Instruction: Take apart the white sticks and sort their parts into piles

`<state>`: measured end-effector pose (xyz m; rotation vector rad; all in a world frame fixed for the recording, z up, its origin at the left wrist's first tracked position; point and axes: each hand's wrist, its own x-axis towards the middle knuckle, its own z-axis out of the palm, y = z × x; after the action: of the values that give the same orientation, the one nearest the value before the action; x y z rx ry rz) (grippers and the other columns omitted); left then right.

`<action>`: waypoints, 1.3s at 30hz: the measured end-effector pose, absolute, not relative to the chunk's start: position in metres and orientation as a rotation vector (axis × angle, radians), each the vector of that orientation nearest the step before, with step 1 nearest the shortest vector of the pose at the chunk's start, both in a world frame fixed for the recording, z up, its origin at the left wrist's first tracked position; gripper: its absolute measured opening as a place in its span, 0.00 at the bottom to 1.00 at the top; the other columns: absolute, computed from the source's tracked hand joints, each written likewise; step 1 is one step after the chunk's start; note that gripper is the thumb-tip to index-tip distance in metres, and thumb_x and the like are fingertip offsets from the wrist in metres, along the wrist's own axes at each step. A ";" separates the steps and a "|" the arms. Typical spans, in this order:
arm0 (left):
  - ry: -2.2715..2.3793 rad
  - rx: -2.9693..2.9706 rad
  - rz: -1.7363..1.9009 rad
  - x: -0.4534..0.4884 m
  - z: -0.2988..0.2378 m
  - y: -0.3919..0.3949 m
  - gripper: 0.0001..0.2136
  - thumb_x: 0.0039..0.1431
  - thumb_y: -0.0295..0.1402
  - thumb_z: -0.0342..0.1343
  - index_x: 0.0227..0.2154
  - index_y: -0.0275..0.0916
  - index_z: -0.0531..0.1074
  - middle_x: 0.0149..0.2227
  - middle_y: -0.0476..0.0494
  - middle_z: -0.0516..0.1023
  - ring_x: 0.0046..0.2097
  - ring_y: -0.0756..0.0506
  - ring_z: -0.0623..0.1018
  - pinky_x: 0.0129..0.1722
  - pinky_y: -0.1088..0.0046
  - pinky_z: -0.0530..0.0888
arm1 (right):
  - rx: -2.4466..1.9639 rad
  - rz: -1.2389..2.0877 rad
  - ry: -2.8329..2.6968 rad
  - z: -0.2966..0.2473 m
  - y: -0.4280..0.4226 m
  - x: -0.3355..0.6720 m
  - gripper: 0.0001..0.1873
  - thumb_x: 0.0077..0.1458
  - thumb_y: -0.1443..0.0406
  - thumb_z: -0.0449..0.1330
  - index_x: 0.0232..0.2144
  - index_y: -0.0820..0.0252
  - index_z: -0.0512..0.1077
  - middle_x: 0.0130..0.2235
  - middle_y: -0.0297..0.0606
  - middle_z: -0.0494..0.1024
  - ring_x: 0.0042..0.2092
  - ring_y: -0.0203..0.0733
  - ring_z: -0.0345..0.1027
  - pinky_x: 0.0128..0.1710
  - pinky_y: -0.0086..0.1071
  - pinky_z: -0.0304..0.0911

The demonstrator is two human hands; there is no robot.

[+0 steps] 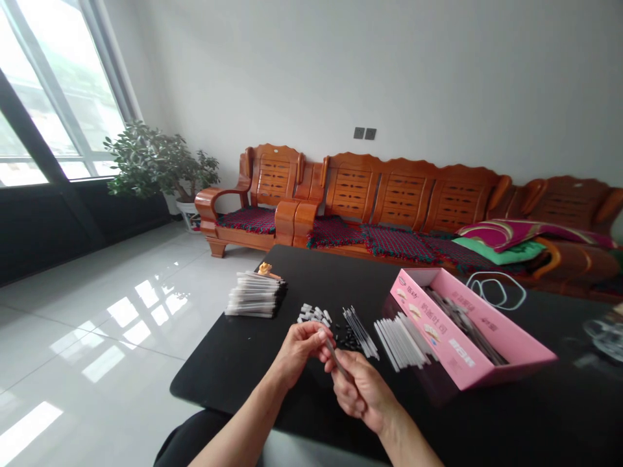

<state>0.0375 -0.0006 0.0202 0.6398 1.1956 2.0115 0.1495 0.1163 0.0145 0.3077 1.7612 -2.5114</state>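
Note:
My right hand (357, 386) is closed round a slim grey pen barrel (339, 363), which slants up toward the left. At its upper end, my left hand (304, 347) pinches with thumb and fingertips; whatever small part may be there is hidden. Just beyond my hands lie white pen caps (314, 314) and small black plugs (348, 338). Thin dark-tipped pen refills (360, 334) lie side by side to their right. Farther right is a row of whitish pen barrels (400, 340). Stacked at the left are pale, dark-ended pens (256, 295).
A pink open box (452, 337) holding dark grey sticks (467, 324) stands on the black table (228, 370). Behind it lies a white cord loop (496, 290). A small orange figure (264, 268) sits by the pen stack. Wooden seats (355, 194) line the wall.

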 end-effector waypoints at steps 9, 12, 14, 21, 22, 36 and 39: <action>1.339 0.521 2.153 0.038 0.015 0.007 0.13 0.52 0.39 0.62 0.29 0.31 0.77 0.25 0.43 0.76 0.24 0.52 0.72 0.26 0.78 0.69 | 0.439 -1.133 3.379 0.019 0.111 0.142 0.21 0.63 0.55 0.44 0.28 0.58 0.70 0.24 0.40 0.73 0.25 0.37 0.65 0.27 0.30 0.51; 1.310 0.577 2.092 0.034 0.019 0.002 0.13 0.52 0.39 0.62 0.29 0.31 0.77 0.25 0.42 0.76 0.23 0.52 0.71 0.24 0.78 0.68 | 0.459 -1.589 3.085 0.021 0.109 0.144 0.23 0.61 0.51 0.45 0.27 0.59 0.70 0.20 0.36 0.69 0.20 0.33 0.60 0.22 0.28 0.50; 1.255 0.626 2.036 0.031 0.020 -0.001 0.12 0.52 0.38 0.61 0.30 0.31 0.77 0.26 0.42 0.76 0.22 0.53 0.70 0.24 0.78 0.67 | 0.451 -2.020 2.586 0.021 0.108 0.146 0.26 0.59 0.47 0.45 0.30 0.61 0.70 0.15 0.30 0.64 0.15 0.30 0.52 0.16 0.26 0.47; 1.237 0.575 2.047 0.029 0.013 0.002 0.14 0.50 0.38 0.63 0.31 0.30 0.77 0.27 0.41 0.77 0.22 0.54 0.70 0.23 0.80 0.67 | 0.405 -2.309 2.134 0.019 0.109 0.149 0.24 0.59 0.47 0.45 0.31 0.60 0.67 0.12 0.20 0.50 0.12 0.27 0.37 0.13 0.24 0.41; 1.262 0.537 2.078 0.025 0.011 0.001 0.14 0.50 0.39 0.63 0.31 0.29 0.77 0.26 0.41 0.77 0.22 0.54 0.71 0.24 0.80 0.68 | 0.410 -2.176 2.380 0.019 0.109 0.150 0.23 0.59 0.48 0.45 0.28 0.60 0.66 0.13 0.21 0.52 0.13 0.27 0.40 0.15 0.25 0.42; 1.993 0.457 1.906 -0.020 -0.003 -0.022 0.14 0.49 0.41 0.58 0.31 0.33 0.71 0.19 0.48 0.74 0.18 0.51 0.72 0.15 0.79 0.67 | 0.714 -0.746 3.428 0.016 0.145 0.152 0.20 0.64 0.60 0.40 0.38 0.57 0.70 0.29 0.38 0.78 0.33 0.39 0.72 0.30 0.28 0.54; 2.267 0.480 1.680 -0.024 -0.014 -0.020 0.10 0.51 0.39 0.55 0.30 0.36 0.71 0.19 0.49 0.74 0.17 0.50 0.72 0.15 0.79 0.66 | 1.101 -0.403 3.386 0.016 0.183 0.158 0.14 0.61 0.61 0.46 0.39 0.58 0.70 0.29 0.39 0.79 0.32 0.42 0.72 0.28 0.29 0.54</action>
<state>-0.0245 -0.0196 -0.0136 0.4804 2.2666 1.6800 0.1578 0.1825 0.0164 1.1011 3.3856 -0.4031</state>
